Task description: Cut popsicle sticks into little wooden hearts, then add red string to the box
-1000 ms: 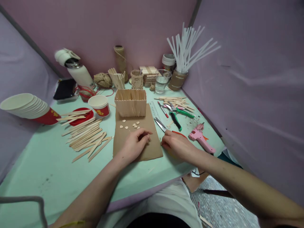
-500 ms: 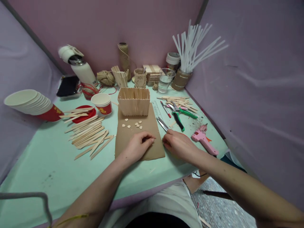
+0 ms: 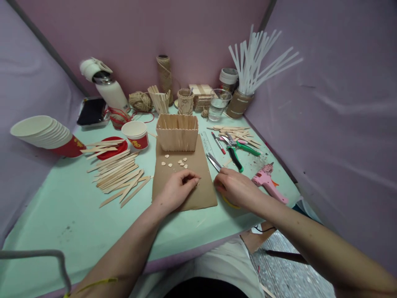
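My left hand [image 3: 176, 191] rests over the brown board [image 3: 203, 198], thumb and fingertips pinched on a small pale wooden piece that barely shows. My right hand [image 3: 235, 187] is closed over the handles of a pair of scissors [image 3: 214, 162]; the blades point away to the upper left and a yellow loop shows under the palm. Several small wooden chips [image 3: 180, 162], some heart-shaped, lie on the board beyond my left hand. At the board's far end stands a box of wooden craft sticks [image 3: 176, 140].
Loose craft sticks [image 3: 116, 176], a red lid [image 3: 114, 154] and paper cups [image 3: 136, 135] are to the left. On the right lie pruning shears [image 3: 235, 157], a red pen [image 3: 218, 143], a ruler [image 3: 207, 142] and a pink glue gun [image 3: 269, 184]. A water cup [image 3: 218, 108] stands behind.
The view has shifted slightly. My left fingertips have lowered and drawn together, with a bit of the small piece now showing. A yellow scissor loop has come into sight under my right hand.
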{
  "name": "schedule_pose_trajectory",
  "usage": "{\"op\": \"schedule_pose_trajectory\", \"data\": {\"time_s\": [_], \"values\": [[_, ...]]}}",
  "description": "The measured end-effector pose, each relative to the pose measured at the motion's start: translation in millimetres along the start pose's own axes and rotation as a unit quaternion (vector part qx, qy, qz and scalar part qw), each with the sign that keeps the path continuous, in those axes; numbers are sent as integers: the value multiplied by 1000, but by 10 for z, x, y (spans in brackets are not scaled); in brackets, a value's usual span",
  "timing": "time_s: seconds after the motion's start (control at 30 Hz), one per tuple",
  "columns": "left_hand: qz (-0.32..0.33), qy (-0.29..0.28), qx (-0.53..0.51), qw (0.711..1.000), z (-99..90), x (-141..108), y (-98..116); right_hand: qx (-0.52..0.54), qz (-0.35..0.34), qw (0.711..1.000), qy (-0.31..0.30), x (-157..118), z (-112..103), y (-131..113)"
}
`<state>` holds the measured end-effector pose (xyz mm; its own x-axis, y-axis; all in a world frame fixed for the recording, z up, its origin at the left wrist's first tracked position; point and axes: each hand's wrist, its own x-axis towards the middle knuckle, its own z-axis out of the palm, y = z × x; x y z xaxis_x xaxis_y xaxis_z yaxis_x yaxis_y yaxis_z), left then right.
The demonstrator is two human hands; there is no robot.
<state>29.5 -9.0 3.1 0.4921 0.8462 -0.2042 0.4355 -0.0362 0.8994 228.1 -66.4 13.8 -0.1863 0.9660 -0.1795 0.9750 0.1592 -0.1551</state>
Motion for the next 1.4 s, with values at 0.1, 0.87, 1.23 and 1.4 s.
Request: {"op": "schedule_pose_trajectory", "data": {"time_s": [0.1, 0.87, 1.23, 1.4], "values": [[0, 1, -3, 1000, -6, 3, -12, -14, -1, 1000, -22, 8, -1, -49], [-87, 21, -267, 959, -205, 266, 86, 426, 0, 904, -16, 804, -378, -94], [-69, 75, -150, 983, -188, 306, 223, 479, -31, 875, -59, 703, -317, -108], [-57, 100, -163, 980, -202, 334, 162, 392, -105, 909, -96, 701, -173, -67]]}}
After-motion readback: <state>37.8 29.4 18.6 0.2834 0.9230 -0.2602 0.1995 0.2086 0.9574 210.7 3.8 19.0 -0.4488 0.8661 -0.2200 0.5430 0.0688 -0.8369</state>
